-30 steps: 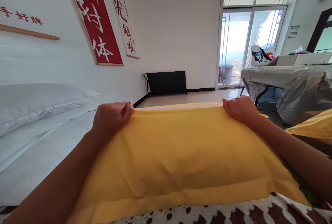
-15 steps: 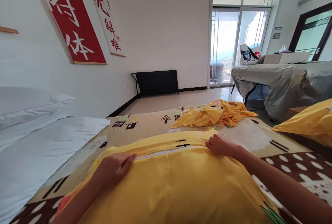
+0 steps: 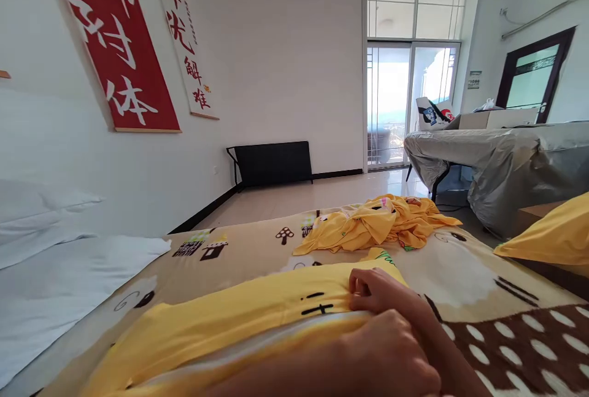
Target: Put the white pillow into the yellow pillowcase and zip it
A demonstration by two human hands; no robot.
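Lying up front on the patterned blanket [image 3: 248,253], the yellow pillow [image 3: 239,305] is showing a pale strip [image 3: 257,343] running across it. The right hand [image 3: 377,289] is pinching its fabric, fingers curled, by the strip's right end. The left hand [image 3: 391,354] is overlapping it just in front, fingers curled too, but it's looking blurry, so can't tell if they're pinching anything. Some crumpled yellow cloth [image 3: 386,225] is sitting farther back.

Red scroll [image 3: 117,53]: 神附体 | white scroll [image 3: 186,47]: ends 解难 | wall notice [image 3: 474,80]: too small
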